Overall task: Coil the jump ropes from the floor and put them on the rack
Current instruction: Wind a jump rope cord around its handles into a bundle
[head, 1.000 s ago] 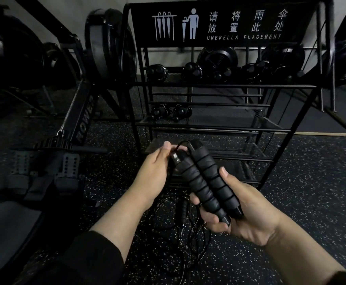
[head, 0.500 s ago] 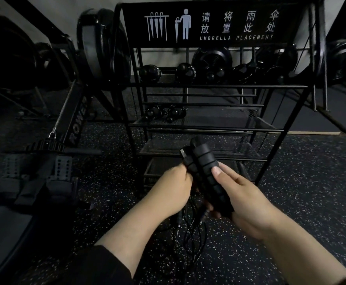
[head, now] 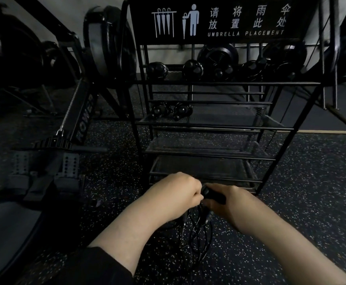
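Only the head view here, so: both hands have dropped toward the lower middle of the frame compared with a second ago, when the handles were held up high and fully visible. Now the right hand [head: 232,202] is wrapped around the jump rope handles [head: 211,194], fingers curled over them so only a dark stub pokes out on its left side. The left hand [head: 178,192] is balled up right against that stub; its fingertips are hidden, so I can't tell exactly what they pinch, probably the cord. The cord [head: 196,233] hangs in loose messy loops below both hands, over the speckled floor [head: 291,202]. The rack [head: 209,155] sits just above the hands in frame, lower mesh shelves bare. My read: it looks like the coiling is starting, and nothing's tidy enough to shelve yet.
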Demonstrator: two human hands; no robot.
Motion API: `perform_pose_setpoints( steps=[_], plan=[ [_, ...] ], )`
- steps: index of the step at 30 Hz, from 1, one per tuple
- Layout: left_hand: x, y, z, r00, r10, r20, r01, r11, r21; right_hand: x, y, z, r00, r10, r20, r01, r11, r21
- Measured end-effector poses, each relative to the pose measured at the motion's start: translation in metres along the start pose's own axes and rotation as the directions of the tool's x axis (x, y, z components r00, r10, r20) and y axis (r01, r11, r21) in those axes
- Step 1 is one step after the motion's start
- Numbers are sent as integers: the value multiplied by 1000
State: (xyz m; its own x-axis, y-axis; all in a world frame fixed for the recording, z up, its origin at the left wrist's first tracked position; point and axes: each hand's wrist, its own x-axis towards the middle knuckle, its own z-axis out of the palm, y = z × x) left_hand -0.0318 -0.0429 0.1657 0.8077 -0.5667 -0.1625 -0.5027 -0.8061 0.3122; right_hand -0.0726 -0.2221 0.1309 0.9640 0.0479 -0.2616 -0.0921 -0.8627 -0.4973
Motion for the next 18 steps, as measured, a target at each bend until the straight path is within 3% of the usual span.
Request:
perform_pose_setpoints(
  steps=[6, 8, 11, 13, 18],
  plan=[
    [-8, -16, -8, 996, 86, 22, -83, 989, -125, -6, -7, -12, 975, -101, 198, 102, 995, 7],
    [-9, -21, -9, 996, 80, 30, -71, 969, -237, -9, -6, -13, 952, -155, 264, 152, 988, 32],
    [-11, -23, -12, 996, 88, 21, -72, 915, -396, -15, -10, -13, 916, -233, 327, 160, 959, 236],
    [-12, -22, -14, 996, 87, -23, -88, 889, -450, -16, -9, -12, 923, -249, 295, 145, 932, 332],
    [-13, -16, -12, 994, 95, -48, -106, 874, -473, -15, -16, -11, 955, -202, 216, 118, 930, 348]
  ],
)
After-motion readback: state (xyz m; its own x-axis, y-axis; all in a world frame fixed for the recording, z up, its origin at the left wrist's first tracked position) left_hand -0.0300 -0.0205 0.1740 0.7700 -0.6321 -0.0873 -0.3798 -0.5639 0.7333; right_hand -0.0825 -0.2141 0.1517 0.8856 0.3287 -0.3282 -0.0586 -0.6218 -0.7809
